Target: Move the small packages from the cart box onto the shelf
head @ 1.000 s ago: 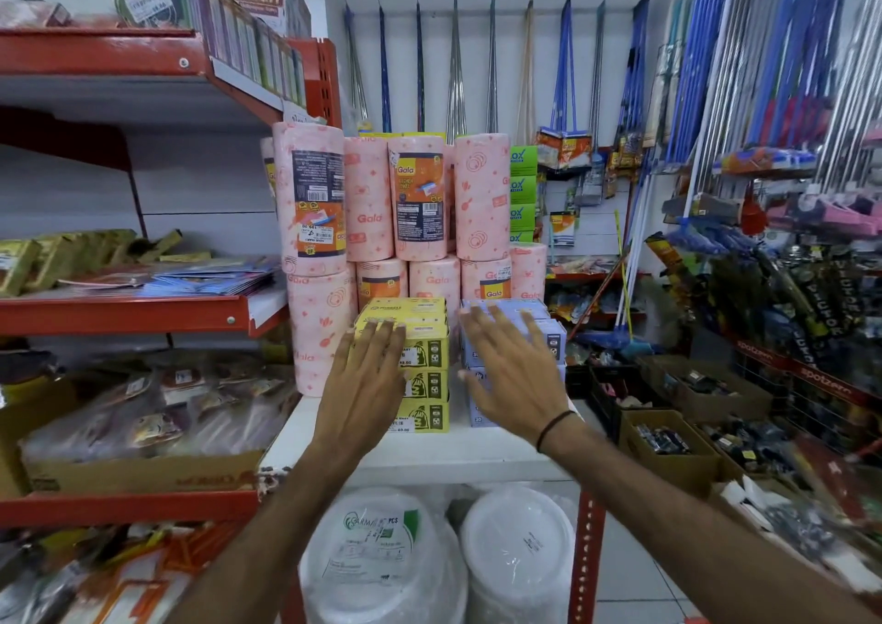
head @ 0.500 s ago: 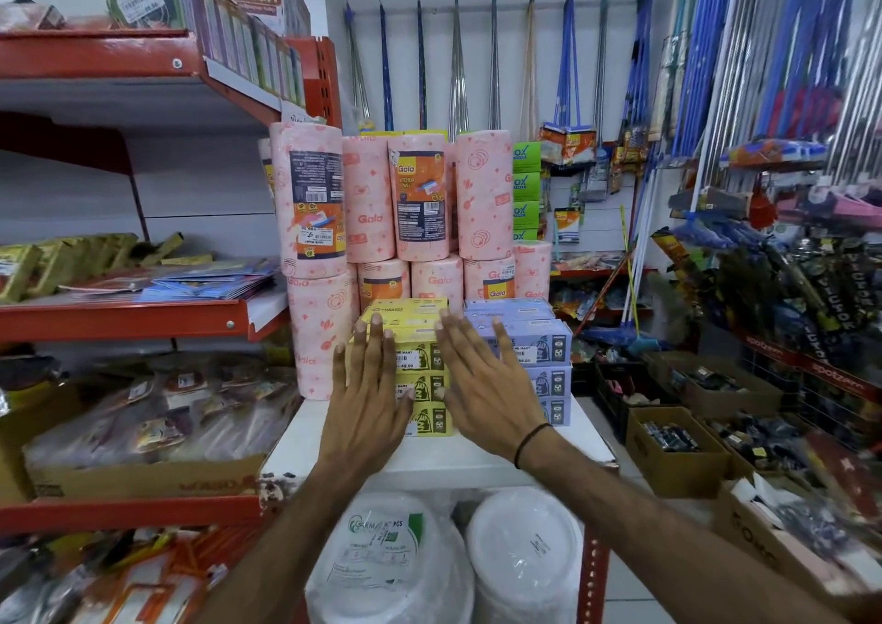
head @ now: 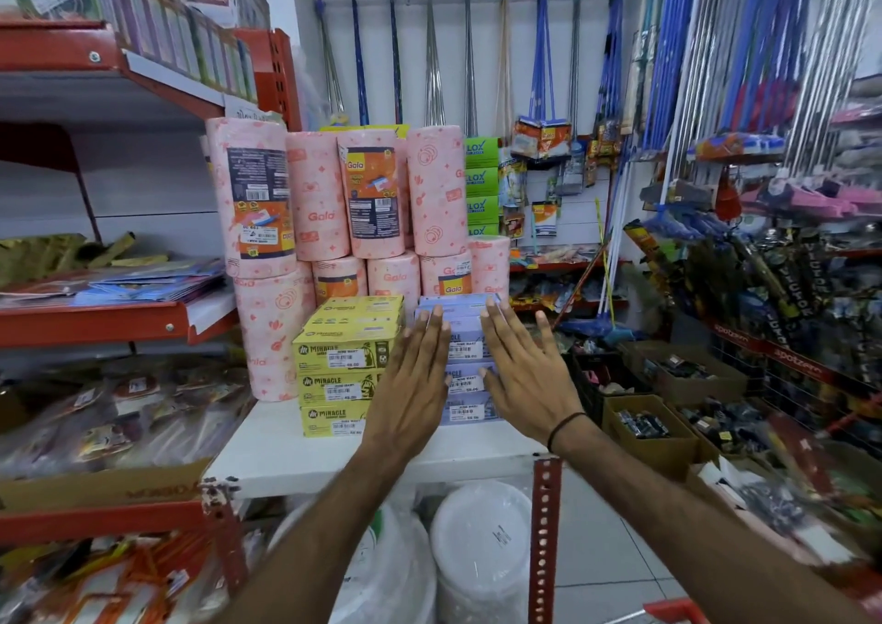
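Note:
A stack of yellow Miracle packages point(head: 344, 366) stands on the white shelf point(head: 296, 456), with a stack of pale purple packages point(head: 465, 351) right beside it. My left hand point(head: 414, 380) is flat with fingers spread, its palm against the left front of the purple stack. My right hand point(head: 522, 375), also flat and spread, presses the right front of the same stack. Neither hand holds anything. The cart box is out of view; only a red cart edge point(head: 673, 611) shows at the bottom.
Pink Gala paper rolls point(head: 334, 203) are stacked behind the packages. Red shelves point(head: 95, 325) with bagged goods run along the left. White disposable plates point(head: 482, 542) sit under the shelf. Cardboard boxes point(head: 649, 428) and hanging mops crowd the right.
Both hands have shifted right: the left hand left the yellow stack and now rests on the purple one, with the right hand at its right side. The purple stack sits squarer beside the yellow.

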`<control>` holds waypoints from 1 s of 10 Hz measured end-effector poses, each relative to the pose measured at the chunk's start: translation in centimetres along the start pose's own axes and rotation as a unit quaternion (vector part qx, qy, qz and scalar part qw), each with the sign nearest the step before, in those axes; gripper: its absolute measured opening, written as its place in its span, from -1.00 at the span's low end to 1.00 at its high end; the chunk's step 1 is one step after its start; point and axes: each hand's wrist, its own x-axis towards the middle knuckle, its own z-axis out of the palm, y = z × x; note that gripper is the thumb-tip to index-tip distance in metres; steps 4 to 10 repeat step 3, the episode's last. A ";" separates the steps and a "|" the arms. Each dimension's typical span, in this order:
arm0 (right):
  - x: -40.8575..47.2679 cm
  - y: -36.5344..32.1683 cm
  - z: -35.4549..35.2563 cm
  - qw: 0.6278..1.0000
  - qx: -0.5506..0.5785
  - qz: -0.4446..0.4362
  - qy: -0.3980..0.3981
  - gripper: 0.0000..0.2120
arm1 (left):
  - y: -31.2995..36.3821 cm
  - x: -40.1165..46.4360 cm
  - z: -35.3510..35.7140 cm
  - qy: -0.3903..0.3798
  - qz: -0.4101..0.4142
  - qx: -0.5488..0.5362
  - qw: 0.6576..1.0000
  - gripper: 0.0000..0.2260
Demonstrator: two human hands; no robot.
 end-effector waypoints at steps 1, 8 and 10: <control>0.2 0.2 0.0 1.000 0.004 -0.001 -0.008 -0.30 | 0.2 0.4 0.0 -0.023 -0.019 -0.007 1.000 -0.44; -0.1 0.5 -0.3 1.000 0.015 0.001 0.021 -0.28 | 0.9 0.1 0.0 -0.030 -0.027 0.009 0.999 -0.42; -0.1 0.5 -0.3 1.000 0.015 0.001 0.021 -0.28 | 0.9 0.1 0.0 -0.030 -0.027 0.009 0.999 -0.42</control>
